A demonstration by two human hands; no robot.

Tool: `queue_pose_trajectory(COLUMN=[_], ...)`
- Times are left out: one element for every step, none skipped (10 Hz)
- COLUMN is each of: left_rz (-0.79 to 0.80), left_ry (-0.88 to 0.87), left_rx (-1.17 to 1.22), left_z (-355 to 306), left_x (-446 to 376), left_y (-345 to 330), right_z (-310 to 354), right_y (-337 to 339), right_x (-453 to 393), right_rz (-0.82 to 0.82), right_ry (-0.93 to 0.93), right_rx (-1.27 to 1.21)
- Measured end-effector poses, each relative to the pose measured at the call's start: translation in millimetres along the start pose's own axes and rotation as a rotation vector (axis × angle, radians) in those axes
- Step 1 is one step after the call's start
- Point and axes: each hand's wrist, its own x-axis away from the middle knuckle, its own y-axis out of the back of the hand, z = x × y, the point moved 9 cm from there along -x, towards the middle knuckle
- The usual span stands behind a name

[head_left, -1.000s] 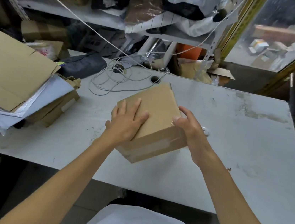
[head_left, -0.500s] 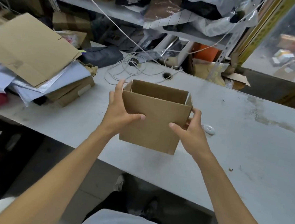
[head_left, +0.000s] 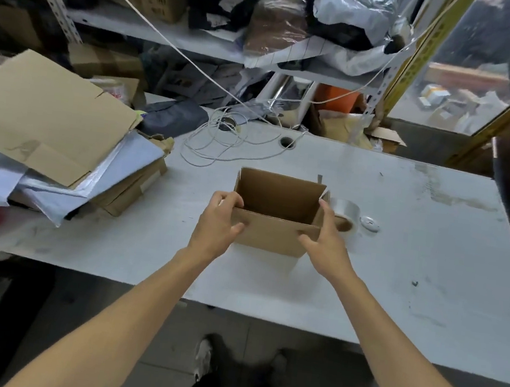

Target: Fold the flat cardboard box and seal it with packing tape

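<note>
Cardboard box (head_left: 269, 235) sitting open-topped on table (head_left: 398, 269). Left hand (head_left: 219, 221) and right hand (head_left: 326, 244) are gripping its near corners. Packing tape roll (head_left: 345, 215) is lying behind the right hand, partly hidden.

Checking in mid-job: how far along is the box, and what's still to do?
Done: the cardboard box is erected and stands open side up on the table. In hand: the left hand and right hand grip its near corners. Left: the top is unsealed; the tape roll lies beside the box.
</note>
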Motion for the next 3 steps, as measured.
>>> queue_pose_trajectory(left_rz=[0.059, 0.139, 0.24], left_ry=[-0.019, -0.017, -0.08], left_rx=[0.026, -0.031, -0.257], left_z=[1, 5, 0], left_x=[-8, -3, 9], left_y=[2, 0, -1], right_z=[4, 9, 10], right_y=[4, 1, 2], right_x=[-5, 1, 10], right_rz=[-0.009, 0.016, 0.044], right_ry=[-0.039, -0.035, 0.006], right_rx=[0.03, 0.114, 0.244])
